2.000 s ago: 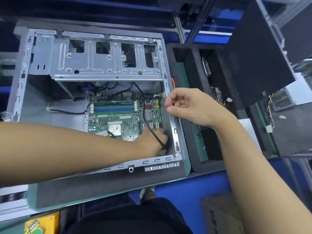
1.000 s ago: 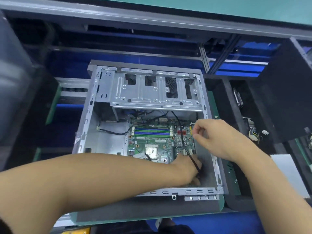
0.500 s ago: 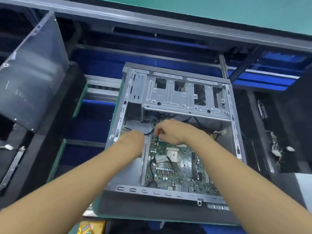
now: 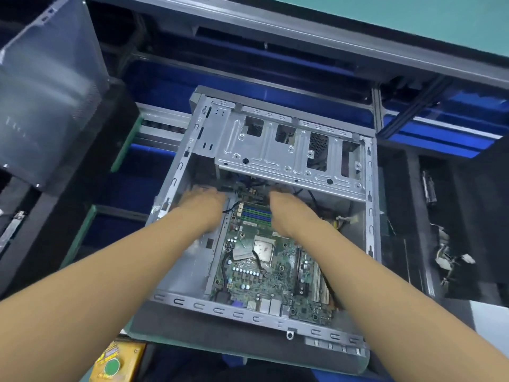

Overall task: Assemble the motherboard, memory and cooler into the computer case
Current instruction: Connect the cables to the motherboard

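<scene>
Hands, two: left hand [image 4: 203,206], right hand [image 4: 289,209], over one motherboard [image 4: 275,283], grip indiscernible.

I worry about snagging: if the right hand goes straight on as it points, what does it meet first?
Probably the black cables beneath the drive cage, just beyond the right hand; blur leaves depth unclear.

Your left hand [image 4: 205,201] and right hand [image 4: 287,209] reach into the open case [image 4: 248,312], at the green motherboard's [image 4: 275,282] far end.
</scene>
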